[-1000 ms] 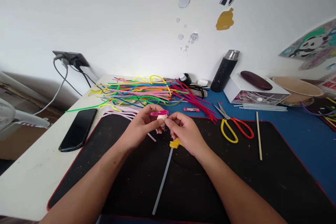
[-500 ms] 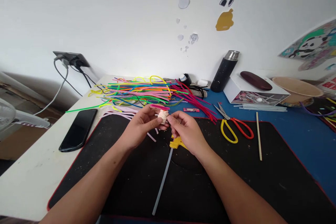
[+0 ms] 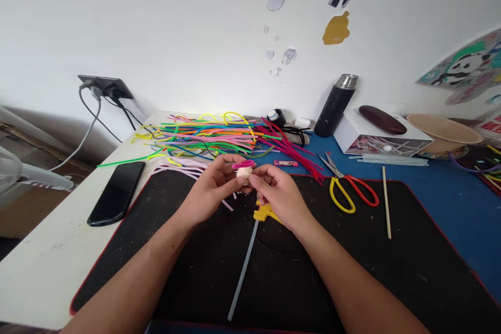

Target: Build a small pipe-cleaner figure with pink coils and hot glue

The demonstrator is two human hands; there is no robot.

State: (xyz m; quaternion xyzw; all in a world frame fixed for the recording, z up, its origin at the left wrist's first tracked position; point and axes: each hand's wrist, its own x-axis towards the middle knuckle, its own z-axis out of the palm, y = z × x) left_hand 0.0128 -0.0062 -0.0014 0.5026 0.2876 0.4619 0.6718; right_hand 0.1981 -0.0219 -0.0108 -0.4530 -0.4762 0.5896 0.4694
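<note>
Between my two hands is a small cream-coloured pipe-cleaner figure (image 3: 244,173) with a magenta pipe-cleaner piece (image 3: 243,164) on its top. My left hand (image 3: 213,182) is closed on its left side, thumb in front. From the right, my right hand (image 3: 274,188) pinches its edge between thumb and forefinger. Just below, a yellow hot glue gun (image 3: 266,212) lies on the black mat (image 3: 195,282), partly hidden by my right hand. A long translucent glue stick (image 3: 243,271) sticks out of it toward me.
Colourful pipe cleaners (image 3: 211,138) lie in a heap behind my hands. Scissors (image 3: 344,182) with yellow and red handles and a wooden stick (image 3: 386,202) lie to the right. A phone (image 3: 116,193) is at left; a black thermos (image 3: 335,105) and white box (image 3: 385,133) stand at the back.
The cream figure has been turned in my fingers, so its magenta top now tilts toward me and shows more. Both hands keep nearly the same place.
</note>
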